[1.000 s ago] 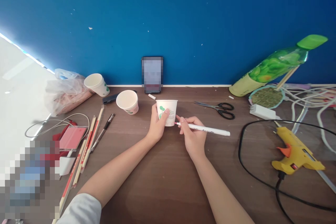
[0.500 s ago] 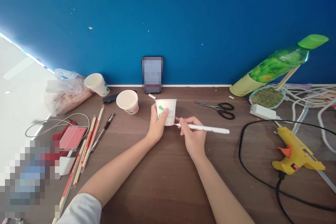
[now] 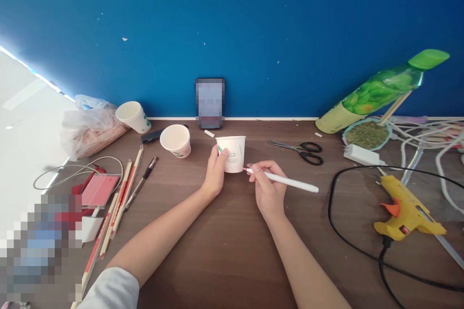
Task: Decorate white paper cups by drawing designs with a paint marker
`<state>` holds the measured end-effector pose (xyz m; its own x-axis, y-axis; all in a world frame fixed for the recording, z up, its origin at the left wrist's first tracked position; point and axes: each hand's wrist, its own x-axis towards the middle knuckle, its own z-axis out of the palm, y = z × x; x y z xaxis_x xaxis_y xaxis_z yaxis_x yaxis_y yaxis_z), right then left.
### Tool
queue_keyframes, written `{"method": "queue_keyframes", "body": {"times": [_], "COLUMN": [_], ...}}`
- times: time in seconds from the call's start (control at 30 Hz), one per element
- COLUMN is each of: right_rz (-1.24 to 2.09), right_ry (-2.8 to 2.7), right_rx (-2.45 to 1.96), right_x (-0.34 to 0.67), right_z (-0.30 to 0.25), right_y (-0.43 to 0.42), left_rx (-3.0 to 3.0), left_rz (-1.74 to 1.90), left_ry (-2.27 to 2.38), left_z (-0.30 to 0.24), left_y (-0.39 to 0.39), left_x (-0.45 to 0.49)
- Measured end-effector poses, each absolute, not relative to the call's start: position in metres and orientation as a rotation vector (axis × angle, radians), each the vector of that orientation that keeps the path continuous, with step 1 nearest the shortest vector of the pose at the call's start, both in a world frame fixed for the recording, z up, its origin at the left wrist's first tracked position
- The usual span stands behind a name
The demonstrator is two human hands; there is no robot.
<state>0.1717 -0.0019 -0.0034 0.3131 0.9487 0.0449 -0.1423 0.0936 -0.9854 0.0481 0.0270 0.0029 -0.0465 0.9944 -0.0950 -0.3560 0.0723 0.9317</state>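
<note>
The left hand (image 3: 215,174) is closed around the side of a white paper cup (image 3: 236,155), its thumb lying across the printed front and the other fingers largely hidden behind. The cup stands upright out of that grip, its rim above the thumb and its far side projecting toward the right hand (image 3: 270,188); whether its base rests on the table (image 3: 224,246) cannot be told. The right hand has its fingers pinched together on a white marker (image 3: 295,183), close to the writing end — the pink tip pokes out ahead of the fingertips to the cup's lower edge, touching or just beside it, while the barrel slants back past the hand to the right. Left of the cup-holding hand, and slightly beyond it, is a second paper cup (image 3: 185,149); straight beyond that grip lie a small white piece (image 3: 209,133) and an upright phone (image 3: 210,104). Scissors (image 3: 311,158) lie beyond and to the right of the marker grip — near the barrel but apart from it.
</note>
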Motion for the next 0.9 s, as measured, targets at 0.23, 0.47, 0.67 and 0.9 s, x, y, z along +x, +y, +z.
{"method": "queue_keyframes", "body": {"times": [0.23, 0.47, 0.67, 0.9], "right_rz": [1.012, 0.997, 0.963, 0.939], "right_ry": [-0.971, -1.029, -1.076, -1.093], "right_rx": [-1.140, -1.119, -1.159, -1.196], "right_x": [0.171, 0.168, 0.168, 0.167], "right_z": [-0.004, 0.005, 0.011, 0.012], "right_y": [-0.003, -0.004, -0.005, -0.005], "left_rx": [0.795, 0.833, 0.840, 0.850], "left_rz": [1.329, 1.297, 1.304, 1.298], "left_ry": [1.032, 1.077, 1.102, 1.108], "left_z": [0.004, 0.010, 0.011, 0.009], "left_y": [0.024, 0.023, 0.023, 0.023], "left_x": [0.047, 0.047, 0.048, 0.047]}}
